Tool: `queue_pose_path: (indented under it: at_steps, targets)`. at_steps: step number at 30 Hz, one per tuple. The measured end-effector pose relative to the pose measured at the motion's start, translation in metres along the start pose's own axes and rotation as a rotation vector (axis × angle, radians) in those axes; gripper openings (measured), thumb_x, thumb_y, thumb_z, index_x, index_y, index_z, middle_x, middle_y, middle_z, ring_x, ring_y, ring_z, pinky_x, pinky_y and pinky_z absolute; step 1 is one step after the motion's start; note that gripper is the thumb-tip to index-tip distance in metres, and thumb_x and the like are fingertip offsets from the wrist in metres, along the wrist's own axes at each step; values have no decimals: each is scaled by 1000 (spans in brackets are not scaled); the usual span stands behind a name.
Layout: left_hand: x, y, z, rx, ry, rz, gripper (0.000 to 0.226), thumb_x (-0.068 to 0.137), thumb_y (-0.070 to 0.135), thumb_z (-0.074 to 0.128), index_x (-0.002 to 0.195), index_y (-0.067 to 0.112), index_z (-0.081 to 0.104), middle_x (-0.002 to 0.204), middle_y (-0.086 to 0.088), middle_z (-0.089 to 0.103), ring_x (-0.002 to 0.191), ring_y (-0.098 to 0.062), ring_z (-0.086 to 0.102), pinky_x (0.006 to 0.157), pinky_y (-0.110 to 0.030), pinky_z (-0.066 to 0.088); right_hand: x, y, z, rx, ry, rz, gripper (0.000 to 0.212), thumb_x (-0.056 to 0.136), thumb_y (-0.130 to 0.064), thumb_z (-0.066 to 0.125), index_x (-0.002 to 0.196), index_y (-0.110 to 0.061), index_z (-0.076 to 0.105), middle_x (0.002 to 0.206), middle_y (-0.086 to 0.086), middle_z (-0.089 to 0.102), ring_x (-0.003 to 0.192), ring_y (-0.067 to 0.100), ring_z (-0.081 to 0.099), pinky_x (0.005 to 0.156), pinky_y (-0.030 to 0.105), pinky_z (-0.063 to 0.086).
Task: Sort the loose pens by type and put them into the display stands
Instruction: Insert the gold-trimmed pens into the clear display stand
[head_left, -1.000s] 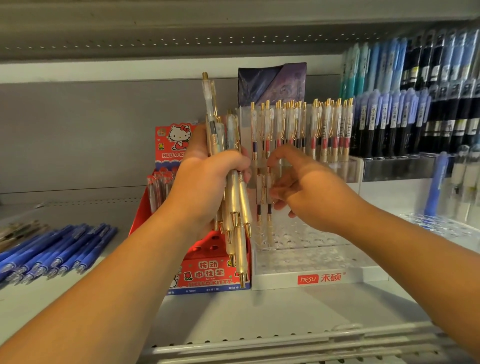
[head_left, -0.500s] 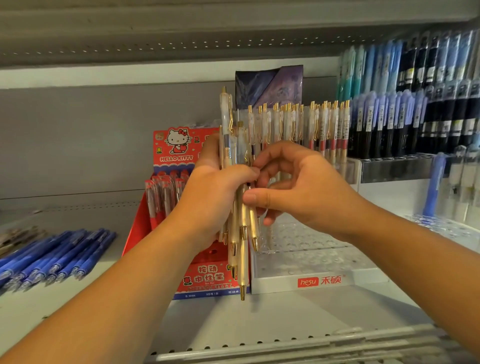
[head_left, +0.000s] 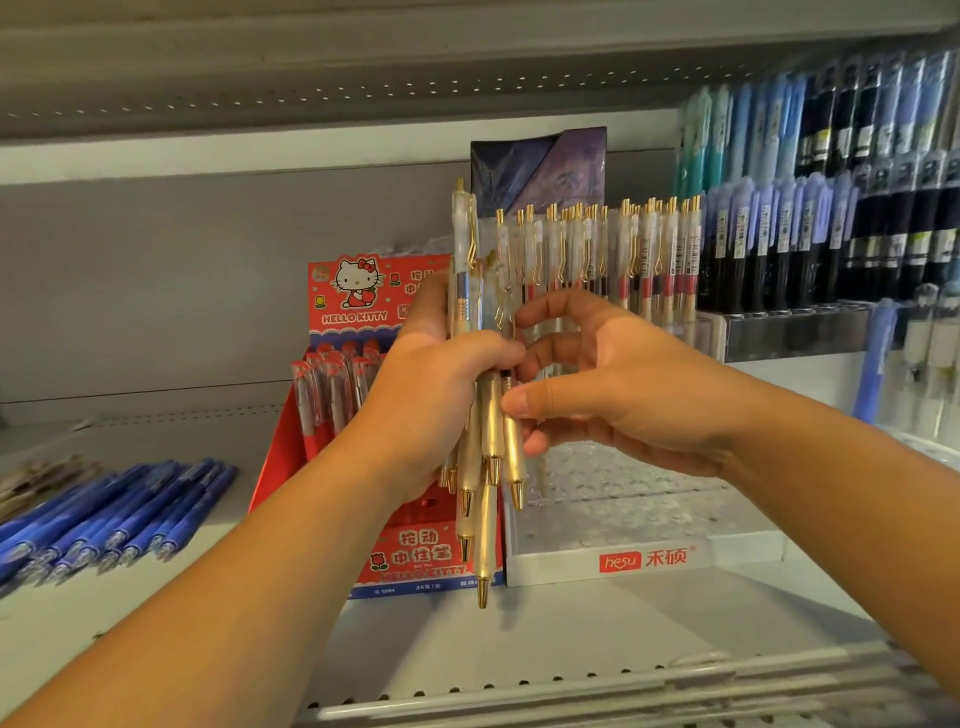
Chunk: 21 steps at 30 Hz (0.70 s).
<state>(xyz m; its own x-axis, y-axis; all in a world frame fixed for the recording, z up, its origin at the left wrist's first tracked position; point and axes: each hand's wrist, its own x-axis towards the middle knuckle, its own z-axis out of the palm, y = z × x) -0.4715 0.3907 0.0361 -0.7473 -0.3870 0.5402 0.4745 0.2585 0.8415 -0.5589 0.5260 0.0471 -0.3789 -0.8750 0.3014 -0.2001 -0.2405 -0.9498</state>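
Gold pens (head_left: 488, 431): loose bundle, upright, tips down, gripped in curled fingers of left hand (head_left: 441, 384), held in front of the join between red box and clear stand. Right hand (head_left: 639, 400): thumb and curled fingers pinching one pen (head_left: 513, 457) at the bundle's right edge, that pen touching its neighbours. Clear stand (head_left: 649, 525): just right of bundle, perforated tiers, white base, red "hesu" label. Far row (head_left: 639, 254) of stand: matching gold-clipped pens, upright. Red box (head_left: 358, 312): left of stand, cat picture, red pens inside. Blue pens (head_left: 119, 509): lying loose on shelf (head_left: 519, 654), far left. Dark pens (head_left: 857, 234): racked upright, far right.
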Motion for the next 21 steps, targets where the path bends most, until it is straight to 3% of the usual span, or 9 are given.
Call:
queue_pose_path:
  at_steps: [5, 9, 12, 15, 21]
  targets:
    - [0, -2, -2, 38, 14, 7, 44, 67, 14, 60, 109, 27, 61, 81, -1, 73, 66, -22, 70, 52, -36, 56, 1, 0, -2, -80, -4, 9, 56, 80, 17, 64, 124, -13, 45, 98, 16, 57, 61, 18, 66, 57, 27, 56]
    - [2, -3, -2, -64, 29, -7, 40, 68, 5, 56, 106, 17, 58, 68, -3, 64, 52, -21, 59, 45, -30, 47, 3, 1, -5, -84, 4, -25, 57, 82, 21, 55, 125, -15, 43, 78, 9, 68, 61, 18, 67, 53, 28, 54]
    - [5, -3, -4, -99, 68, 17, 31, 66, 2, 56, 93, 17, 59, 69, -5, 62, 54, -21, 54, 46, -29, 44, 3, 0, -6, -168, 64, -51, 66, 81, 19, 55, 129, -24, 41, 93, 23, 60, 70, 27, 62, 58, 37, 54]
    - [6, -4, -6, -113, 104, 4, 31, 66, 3, 56, 96, 12, 56, 67, -6, 61, 53, -22, 52, 46, -29, 43, 4, -3, -6, -237, 189, -122, 74, 81, 16, 54, 131, -36, 37, 112, 38, 56, 71, 31, 61, 60, 40, 57]
    - [5, -3, -6, -88, 87, 29, 29, 70, 2, 56, 94, 18, 58, 78, -11, 64, 58, -23, 54, 48, -31, 44, 6, -6, -18, -431, 391, -293, 90, 73, 17, 57, 128, -48, 28, 101, 22, 66, 70, 37, 71, 55, 46, 61]
